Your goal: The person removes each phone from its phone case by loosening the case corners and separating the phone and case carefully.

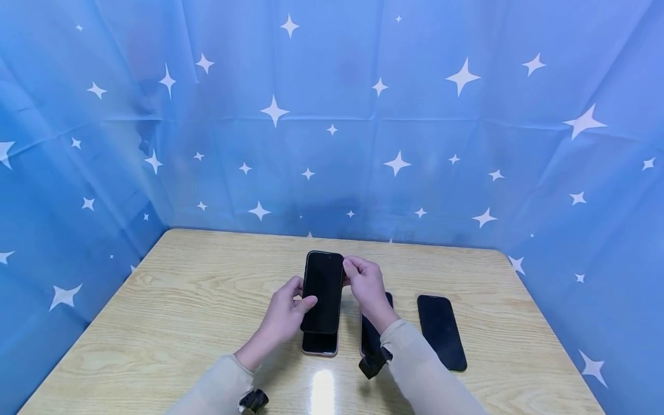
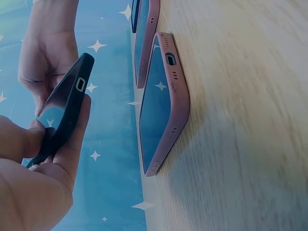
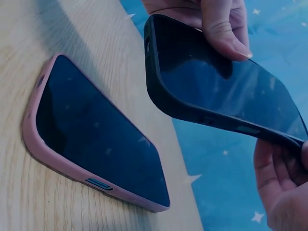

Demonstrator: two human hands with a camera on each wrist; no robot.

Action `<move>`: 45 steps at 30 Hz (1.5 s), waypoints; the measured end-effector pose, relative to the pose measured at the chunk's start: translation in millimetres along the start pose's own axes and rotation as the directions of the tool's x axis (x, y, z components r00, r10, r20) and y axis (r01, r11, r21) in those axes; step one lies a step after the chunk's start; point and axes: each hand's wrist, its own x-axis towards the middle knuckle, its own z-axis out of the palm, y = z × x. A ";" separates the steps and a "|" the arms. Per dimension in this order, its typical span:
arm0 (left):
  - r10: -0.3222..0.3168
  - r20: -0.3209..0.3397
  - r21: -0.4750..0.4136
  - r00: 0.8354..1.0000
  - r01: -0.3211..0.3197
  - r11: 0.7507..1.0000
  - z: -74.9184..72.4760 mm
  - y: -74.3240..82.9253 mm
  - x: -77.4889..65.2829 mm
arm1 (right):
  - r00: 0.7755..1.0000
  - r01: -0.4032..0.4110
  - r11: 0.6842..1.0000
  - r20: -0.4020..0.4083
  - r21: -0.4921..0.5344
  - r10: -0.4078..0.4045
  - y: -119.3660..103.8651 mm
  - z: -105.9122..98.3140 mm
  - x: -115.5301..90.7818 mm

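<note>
The head view is bright, with white glare at 6 o'clock on the table (image 1: 207, 288). Both wrist views look dimmer, bluish; in the right, pale reflections streak the black phone (image 3: 216, 94), soft shadow lying towards 11 o'clock.

My left arm (image 1: 212, 387) and right arm (image 1: 427, 369) reach in from the near side, slanting toward each other. My left hand (image 1: 282, 311) sits to the left and a little nearer, its thumb (image 1: 309, 303) on top and the fingers curled beneath in a grip. My right hand (image 1: 367, 283) is farther and to the right, pinching between thumb and fingers.
</note>
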 end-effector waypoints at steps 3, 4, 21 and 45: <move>-0.003 0.010 -0.014 1.000 0.004 1.000 -1.3 1.0 0.2 | 1.000 -0.026 0.999 0.011 0.032 0.026 -0.5 -0.5 0.7; -0.005 0.013 -0.025 1.000 0.005 1.000 -1.6 1.0 0.2 | 0.999 -0.037 0.998 0.015 0.050 0.036 -0.6 -0.7 1.1; 0.025 0.037 -0.110 0.999 -0.021 0.994 -3.2 5.0 1.7 | 0.987 -0.155 0.934 0.093 0.321 0.132 -2.2 -2.8 1.0; -0.020 -0.177 -0.196 0.984 -0.016 0.981 -18.2 5.7 16.6 | 0.853 0.062 0.984 0.520 -0.169 0.035 -0.2 -6.9 -26.1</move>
